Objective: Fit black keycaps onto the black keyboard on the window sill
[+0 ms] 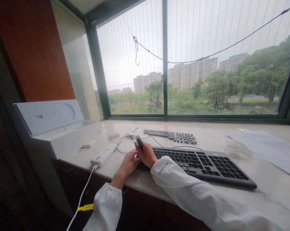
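A black keyboard (pixel 205 171) lies on the white countertop, with most of its keycaps off and dark key sockets showing. My right hand (pixel 148 154) is closed around a short dark tool (pixel 139 142), held upright over the keyboard's left end; its kind cannot be made out. Close beside it, my left hand (pixel 129 164) is closed at the keyboard's left edge, fingertips partly behind the right hand. What those fingers grip is hidden. Behind the keyboard, loose dark keycaps (pixel 171 135) are laid out in rows.
A white power bank (pixel 103 155) with a white cable (pixel 83 192) sits left of my hands. Farther left stands an open white box (pixel 48 117). A black cord (pixel 129 136) runs behind my hands. Papers (pixel 267 149) and a clear plastic bag (pixel 237 148) lie at right.
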